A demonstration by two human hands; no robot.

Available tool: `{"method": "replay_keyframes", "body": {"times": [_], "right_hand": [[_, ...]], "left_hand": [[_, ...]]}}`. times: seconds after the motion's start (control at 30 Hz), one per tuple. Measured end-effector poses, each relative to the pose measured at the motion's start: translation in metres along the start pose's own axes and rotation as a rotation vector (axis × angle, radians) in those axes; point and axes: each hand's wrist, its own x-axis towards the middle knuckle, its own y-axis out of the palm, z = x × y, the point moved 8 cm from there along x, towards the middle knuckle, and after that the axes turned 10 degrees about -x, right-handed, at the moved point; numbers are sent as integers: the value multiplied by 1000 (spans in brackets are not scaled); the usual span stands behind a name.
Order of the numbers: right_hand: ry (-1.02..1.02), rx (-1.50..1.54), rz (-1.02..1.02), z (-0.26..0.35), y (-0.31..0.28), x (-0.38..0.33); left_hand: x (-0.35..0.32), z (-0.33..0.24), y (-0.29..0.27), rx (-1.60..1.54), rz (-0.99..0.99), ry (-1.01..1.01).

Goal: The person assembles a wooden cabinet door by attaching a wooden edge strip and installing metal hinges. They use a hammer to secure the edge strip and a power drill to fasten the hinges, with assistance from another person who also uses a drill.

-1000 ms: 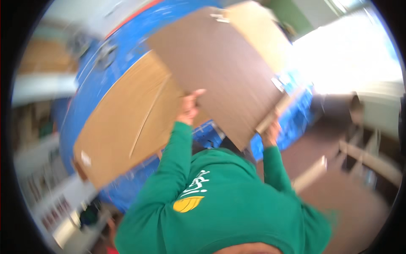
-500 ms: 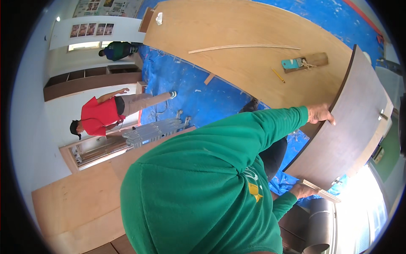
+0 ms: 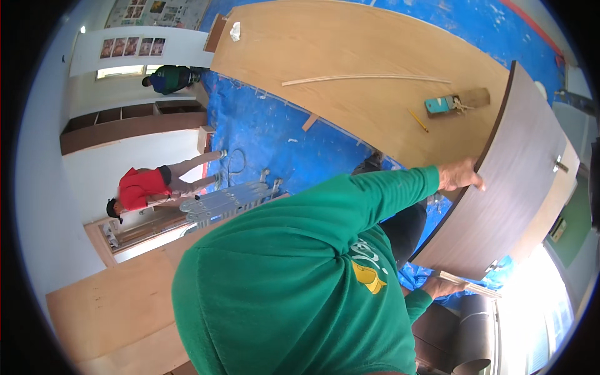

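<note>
A grey-brown wood-grain cabinet door (image 3: 494, 181) with metal hinges (image 3: 560, 164) stands tilted at the right. My left hand (image 3: 461, 175) is closed on its dark long edge, the thumb lying over the face. Below it, my right hand (image 3: 444, 287) grips a narrow pale wood strip (image 3: 478, 289) close to the door's lower end; its fingertips are partly hidden. Left of the door, on a long wood-veneer panel (image 3: 350, 44), lie a wooden hand plane (image 3: 472, 100) with a turquoise part and curled shavings, a yellow pencil (image 3: 419, 121) and a long thin wood strip (image 3: 369, 77).
Blue sheeting (image 3: 275, 134) covers the floor. A folded metal ladder (image 3: 228, 203) lies left of me, beside a light wood board (image 3: 119, 300). A person in red (image 3: 142, 187) and another in dark green (image 3: 172, 79) are farther off. A brown cylinder (image 3: 475, 334) stands lower right.
The view has shifted slightly, and the door and my left hand appear a little farther left. The person in red has changed stance, arms lowered. Both my grips stay the same.
</note>
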Motion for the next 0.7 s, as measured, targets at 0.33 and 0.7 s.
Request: {"method": "replay_keyframes", "body": {"times": [0.33,0.7], "right_hand": [[-161,-220,66,-6,50,-204],[-11,82,388,-33,164,-342]], "left_hand": [[-149,-52,-165,-207,85,58],[-334,-139,-351,-385,-127,268]]}}
